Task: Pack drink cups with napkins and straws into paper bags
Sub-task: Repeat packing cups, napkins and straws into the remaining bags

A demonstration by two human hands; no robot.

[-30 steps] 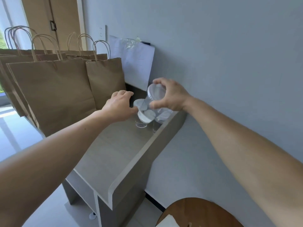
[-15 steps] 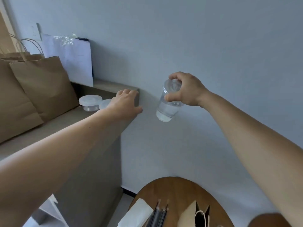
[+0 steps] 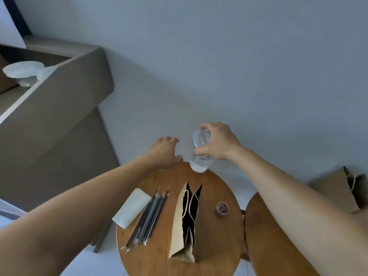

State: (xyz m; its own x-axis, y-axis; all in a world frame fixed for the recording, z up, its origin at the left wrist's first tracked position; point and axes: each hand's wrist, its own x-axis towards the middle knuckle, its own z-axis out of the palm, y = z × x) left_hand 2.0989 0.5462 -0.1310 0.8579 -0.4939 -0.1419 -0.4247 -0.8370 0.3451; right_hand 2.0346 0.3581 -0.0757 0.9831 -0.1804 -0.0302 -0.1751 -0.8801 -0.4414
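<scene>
Right hand is gripping a clear lidded cup by its top w/ curled fingers, lid up, over the round table's far edge, prob. to load the open paper bag; left hand is hovering beside, fingers relaxed, empty.

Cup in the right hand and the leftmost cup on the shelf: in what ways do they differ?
The held cup is over the round table at its far edge, gripped near its lid by the right hand; the shelf cup stands alone, no hand on it. The held cup is tilted and mostly in view; the shelf cup is half hidden behind the shelf's side wall. Both are clear with lids.
</scene>
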